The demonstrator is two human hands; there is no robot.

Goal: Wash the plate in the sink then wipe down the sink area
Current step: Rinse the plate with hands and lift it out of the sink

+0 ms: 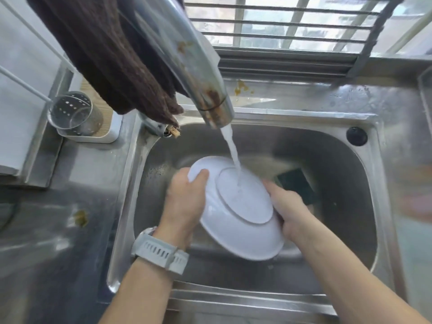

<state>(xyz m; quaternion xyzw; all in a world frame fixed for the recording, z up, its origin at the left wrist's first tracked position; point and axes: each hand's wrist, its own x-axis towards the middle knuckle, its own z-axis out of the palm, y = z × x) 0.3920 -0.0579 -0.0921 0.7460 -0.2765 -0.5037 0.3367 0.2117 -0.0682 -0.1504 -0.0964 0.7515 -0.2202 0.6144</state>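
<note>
A white plate (236,211) is held tilted over the steel sink (346,183), its underside facing me. Water runs from the stained faucet (208,99) onto the plate's base ring. My left hand (184,202) grips the plate's upper left rim, thumb over the edge. My right hand (289,211) holds the right rim, its fingers hidden behind the plate. A dark green sponge (297,183) lies on the sink floor behind my right hand.
A brown cloth (105,54) hangs over the faucet neck at upper left. A perforated metal cutlery holder (74,113) stands on the left counter. Brown stains mark the left counter (80,217) and the back ledge (240,87). A barred window runs behind the sink.
</note>
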